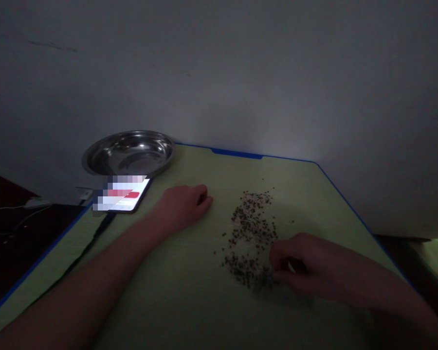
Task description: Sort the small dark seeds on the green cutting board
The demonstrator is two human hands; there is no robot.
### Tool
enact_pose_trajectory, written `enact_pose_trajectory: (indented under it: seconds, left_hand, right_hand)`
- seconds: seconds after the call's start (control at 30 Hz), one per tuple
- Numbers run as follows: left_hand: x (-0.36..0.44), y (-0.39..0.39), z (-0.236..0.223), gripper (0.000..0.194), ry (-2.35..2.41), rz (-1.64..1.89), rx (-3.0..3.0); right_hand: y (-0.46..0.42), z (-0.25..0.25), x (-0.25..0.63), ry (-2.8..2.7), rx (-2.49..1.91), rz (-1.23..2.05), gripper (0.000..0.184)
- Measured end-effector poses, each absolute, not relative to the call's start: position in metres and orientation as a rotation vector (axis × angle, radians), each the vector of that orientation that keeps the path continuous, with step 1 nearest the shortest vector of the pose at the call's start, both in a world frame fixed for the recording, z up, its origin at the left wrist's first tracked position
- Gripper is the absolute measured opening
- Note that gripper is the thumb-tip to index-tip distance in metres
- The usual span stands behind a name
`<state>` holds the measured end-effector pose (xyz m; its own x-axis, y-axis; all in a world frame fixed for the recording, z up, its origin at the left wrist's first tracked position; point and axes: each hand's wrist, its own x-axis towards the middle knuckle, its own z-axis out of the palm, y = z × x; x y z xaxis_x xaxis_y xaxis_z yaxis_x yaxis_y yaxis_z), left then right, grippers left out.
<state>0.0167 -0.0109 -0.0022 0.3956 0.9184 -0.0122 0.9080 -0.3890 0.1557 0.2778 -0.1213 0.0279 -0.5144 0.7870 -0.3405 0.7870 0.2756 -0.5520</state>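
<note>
A spread of small dark round grains, like peppercorns or seeds, mixed with fine pale grains (250,226), lies on the pale green tabletop (190,291). My right hand (299,265) is at the lower right edge of this spread, thumb and fingers curled toward each other over the dark grains. What its fingertips hold, if anything, is too small and dim to make out. To the left of the grains, my left hand (186,205) rests on the tabletop, apart from them. Its fingers are curled in and the thumb lies close to the forefinger, with nothing visible in it.
A shiny steel basin (131,153) stands at the back left corner. In front of it lies a lit phone (129,199), partly blurred out, with a dark cable (87,248) running toward me. A grey wall (248,82) borders the table's far blue edge. The light is dim.
</note>
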Motion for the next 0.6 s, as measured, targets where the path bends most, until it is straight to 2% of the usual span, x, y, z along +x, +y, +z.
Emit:
enact_pose_trajectory:
  seconds: [0.27,0.6]
  left_hand:
    - [0.016,-0.01,-0.004,0.039,1.628,0.117,2.53]
    - [0.016,-0.01,-0.005,0.038,1.633,0.101,2.536]
  right_hand:
    - [-0.106,0.027,0.296,-2.322,-1.641,0.919,0.015]
    - [-0.114,0.028,0.287,-2.381,-1.572,1.117,0.015]
